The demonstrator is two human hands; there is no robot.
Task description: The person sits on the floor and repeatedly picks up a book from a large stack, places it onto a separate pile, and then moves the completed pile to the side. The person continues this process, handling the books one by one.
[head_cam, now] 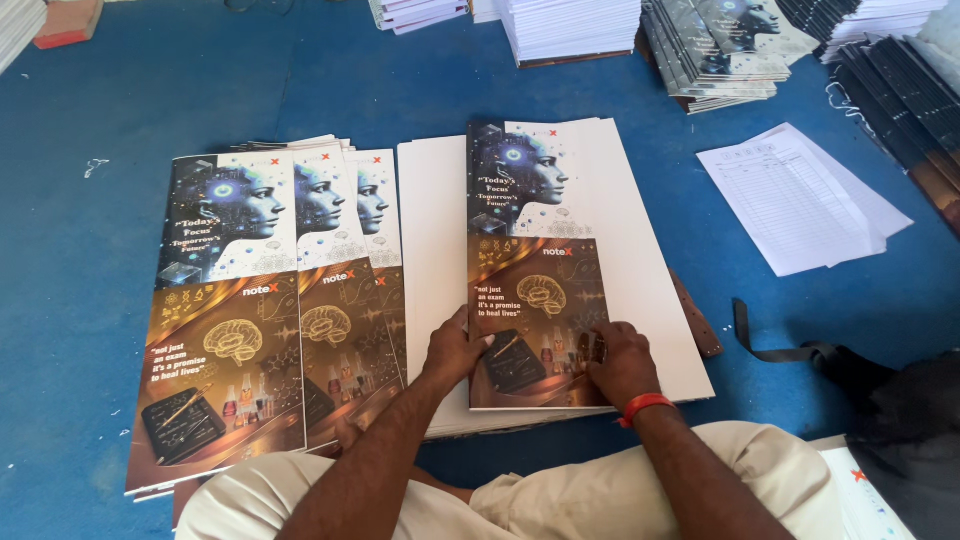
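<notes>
Head view, near to far: beige-trousered knees at bottom edge. Left hand [455,350] flat on lower left corner of printed cover sheet [535,270], fingers together, pressing, not gripping. Right hand [620,362], red band [643,405] at wrist, on lower right corner, fingers curled together against cover's surface. Cover lying on stack of white sheets [640,280], upon blue floor [90,250]. Just left, fanned pile of matching covers [235,330]. Right, well apart, loose white papers [800,200] and black strap [790,350]. Farther back, stacked notebooks [715,45] and white paper stacks [570,25].
</notes>
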